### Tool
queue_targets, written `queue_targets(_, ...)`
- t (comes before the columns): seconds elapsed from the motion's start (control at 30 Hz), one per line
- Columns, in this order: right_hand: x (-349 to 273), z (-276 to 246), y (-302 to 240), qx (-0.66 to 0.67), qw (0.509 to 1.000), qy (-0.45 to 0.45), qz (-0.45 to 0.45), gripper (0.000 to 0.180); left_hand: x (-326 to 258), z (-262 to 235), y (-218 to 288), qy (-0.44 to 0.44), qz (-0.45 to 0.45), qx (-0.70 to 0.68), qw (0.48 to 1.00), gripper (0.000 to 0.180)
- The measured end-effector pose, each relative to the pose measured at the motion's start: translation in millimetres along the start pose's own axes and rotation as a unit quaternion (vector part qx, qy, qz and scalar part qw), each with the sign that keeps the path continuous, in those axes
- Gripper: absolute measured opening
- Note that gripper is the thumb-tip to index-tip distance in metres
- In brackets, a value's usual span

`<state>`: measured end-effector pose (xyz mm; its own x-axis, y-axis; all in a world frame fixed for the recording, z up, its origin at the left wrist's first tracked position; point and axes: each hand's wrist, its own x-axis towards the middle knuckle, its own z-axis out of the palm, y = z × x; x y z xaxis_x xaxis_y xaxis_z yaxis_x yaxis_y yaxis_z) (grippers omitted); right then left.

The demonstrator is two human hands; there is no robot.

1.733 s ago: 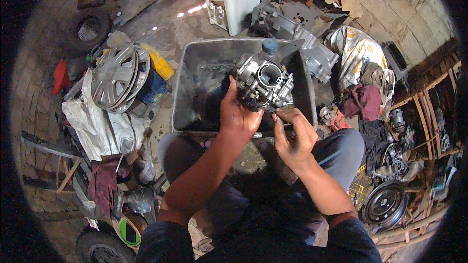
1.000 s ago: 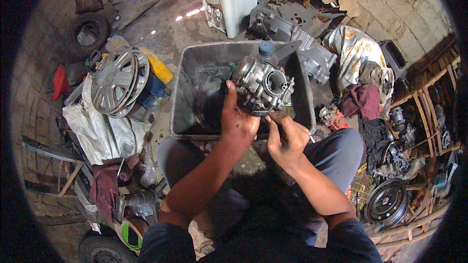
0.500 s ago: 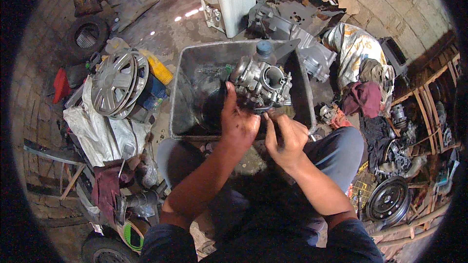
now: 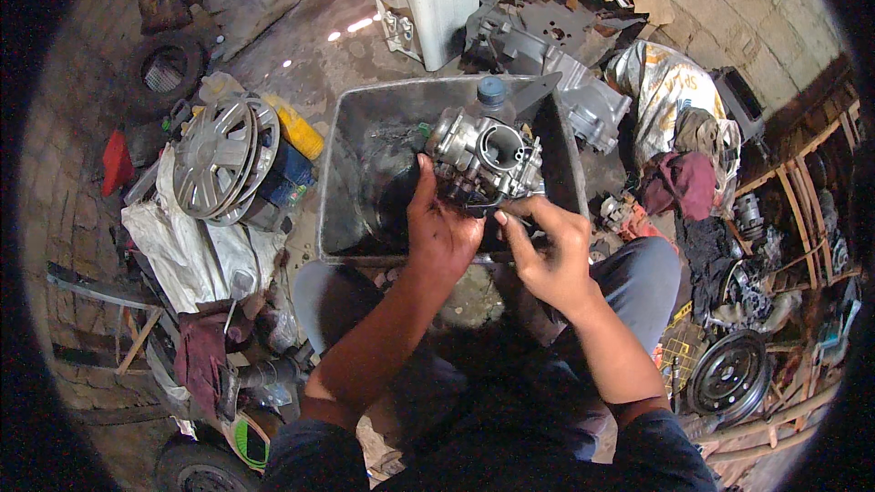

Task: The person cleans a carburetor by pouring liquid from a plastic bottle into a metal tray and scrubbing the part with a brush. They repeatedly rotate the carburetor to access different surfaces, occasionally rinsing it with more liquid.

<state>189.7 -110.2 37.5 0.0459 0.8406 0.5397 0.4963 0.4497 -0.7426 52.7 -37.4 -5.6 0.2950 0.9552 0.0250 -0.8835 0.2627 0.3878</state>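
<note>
Cluttered floor [image 4: 337, 59], carburetor [image 4: 469, 148], left fingers [image 4: 424, 184] mostly hidden

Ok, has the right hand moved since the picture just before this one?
Yes, slightly rightward: the right hand now has its knuckles nearer the black tub's right wall.

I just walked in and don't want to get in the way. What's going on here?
A person is working bare-handed on a carburetor-like metal part, with its round bore facing up. The left hand supports it over a dark tub, while the right hand is at its lower edge; whether it grips anything there is too small to tell. A blue-capped bottle shows just beyond the part.
</note>
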Motion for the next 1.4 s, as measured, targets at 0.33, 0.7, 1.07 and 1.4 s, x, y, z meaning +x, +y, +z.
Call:
queue_targets(0.33, -8.7, 6.4, 1.2, -0.109, 0.982, 0.04, -0.148, 0.028, 1.7, -8.4, 1.7, -0.027, -0.061, -0.144, 0.987, 0.041)
queue_targets(0.7, -16.8, 17.7, 0.5, -0.151, 0.976, 0.092, -0.13, 0.022, -1.7, 3.3, 2.9, -0.015, -0.01, -0.063, 0.998, 0.051)
queue_targets(1.07, -7.7, 14.6, -2.3, 0.2, 0.957, -0.004, 0.21, 0.005, -0.9, -13.2, 2.4, 0.003, 0.054, 0.061, 0.997, 0.043)
queue_targets(1.4, -10.3, 25.5, -0.3, 0.347, 0.904, 0.077, 0.238, 0.011, -4.6, 3.9, -1.5, 0.007, -0.039, 0.004, 0.999, 0.058)
